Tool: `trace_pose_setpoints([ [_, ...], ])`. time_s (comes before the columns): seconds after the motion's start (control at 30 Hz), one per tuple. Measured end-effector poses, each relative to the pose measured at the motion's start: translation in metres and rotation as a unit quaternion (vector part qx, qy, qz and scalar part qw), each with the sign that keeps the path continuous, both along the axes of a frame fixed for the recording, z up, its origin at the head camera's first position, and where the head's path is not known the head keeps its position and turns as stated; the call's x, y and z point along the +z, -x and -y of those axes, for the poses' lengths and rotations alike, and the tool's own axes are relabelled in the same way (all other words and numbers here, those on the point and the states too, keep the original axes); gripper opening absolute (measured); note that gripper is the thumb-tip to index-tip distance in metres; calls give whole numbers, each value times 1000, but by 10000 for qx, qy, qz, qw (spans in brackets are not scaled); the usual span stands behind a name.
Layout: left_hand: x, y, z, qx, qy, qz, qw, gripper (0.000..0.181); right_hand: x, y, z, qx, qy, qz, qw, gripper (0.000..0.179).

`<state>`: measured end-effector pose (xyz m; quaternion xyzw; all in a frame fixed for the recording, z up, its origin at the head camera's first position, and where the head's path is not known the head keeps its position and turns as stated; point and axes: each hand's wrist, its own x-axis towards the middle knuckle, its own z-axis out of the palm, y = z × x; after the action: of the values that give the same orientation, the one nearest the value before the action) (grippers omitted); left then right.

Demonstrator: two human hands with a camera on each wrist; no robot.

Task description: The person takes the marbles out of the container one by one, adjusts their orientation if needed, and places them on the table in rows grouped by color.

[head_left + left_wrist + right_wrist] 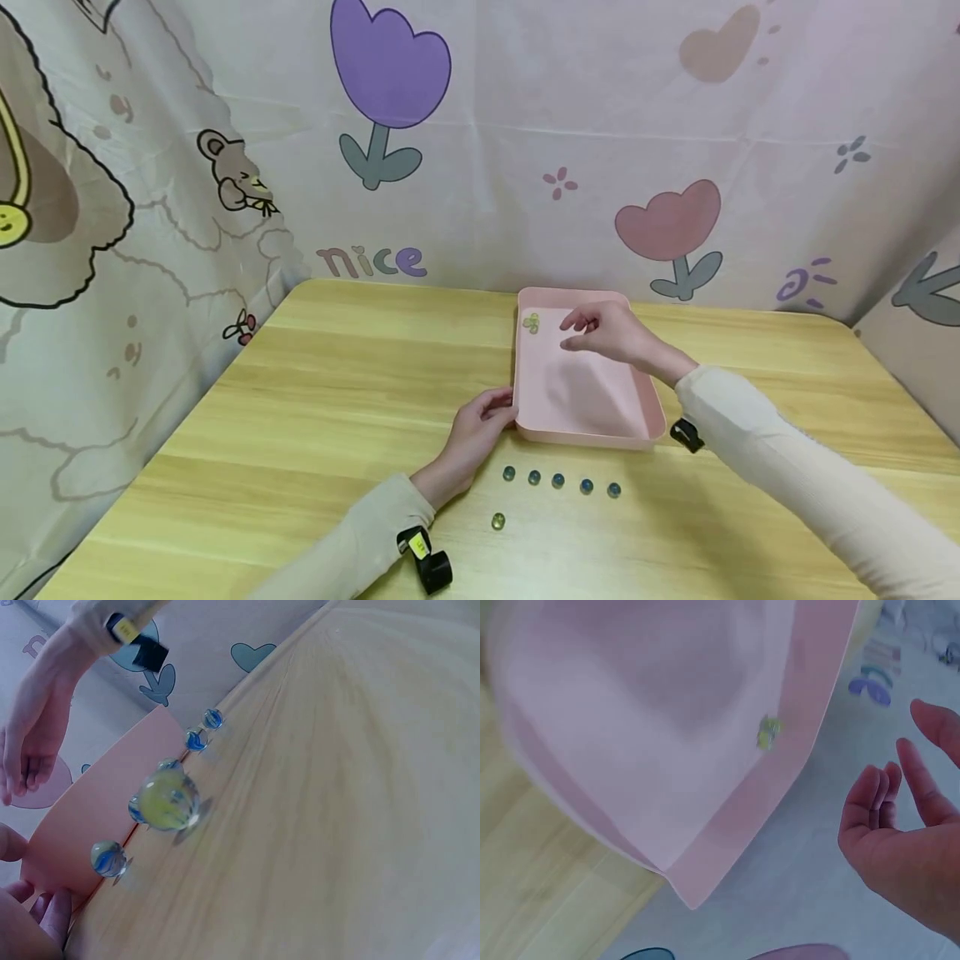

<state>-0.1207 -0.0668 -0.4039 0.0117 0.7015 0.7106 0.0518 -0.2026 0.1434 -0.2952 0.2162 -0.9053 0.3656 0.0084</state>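
Observation:
My left hand [477, 429] grips the near left side of a shallow pink tray [585, 437], its fingers and thumb against the wall. Over the tray's right half hovers my right hand [611, 332], thumb and fingers apart with nothing between them. Yellow-green marbles [532, 323] sit clustered in the tray's far left corner. In front of the tray several blue marbles [558, 481] stand in a spaced row on the table. Nearer to me lies a single yellow marble [498, 521], which looms large as a yellow marble [169, 799] in the left wrist view.
The wooden table [360, 375] extends on both sides of the tray. A printed cloth [510, 167] hangs behind it and along the sides. A black wrist camera [427, 560] is strapped on the left sleeve, another black camera [686, 435] on the right.

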Motion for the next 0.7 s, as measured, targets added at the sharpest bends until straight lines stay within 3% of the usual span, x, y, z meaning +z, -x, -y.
trace_pose_setpoints([
  [0.13, 1, 1, 0, 5, -28, 16, 10000, 38, -3, 16, 4, -265, -84, -94, 9996, 20],
  [0.37, 3, 1, -2, 23, -39, 6, 10000, 39, -13, 26, 12, -331, -132, 376, 9987, 26],
  [0.7, 1, 1, -1, -12, -35, 12, 10000, 39, -24, 43, 22, 70, -1316, 230, 9910, 25],
])
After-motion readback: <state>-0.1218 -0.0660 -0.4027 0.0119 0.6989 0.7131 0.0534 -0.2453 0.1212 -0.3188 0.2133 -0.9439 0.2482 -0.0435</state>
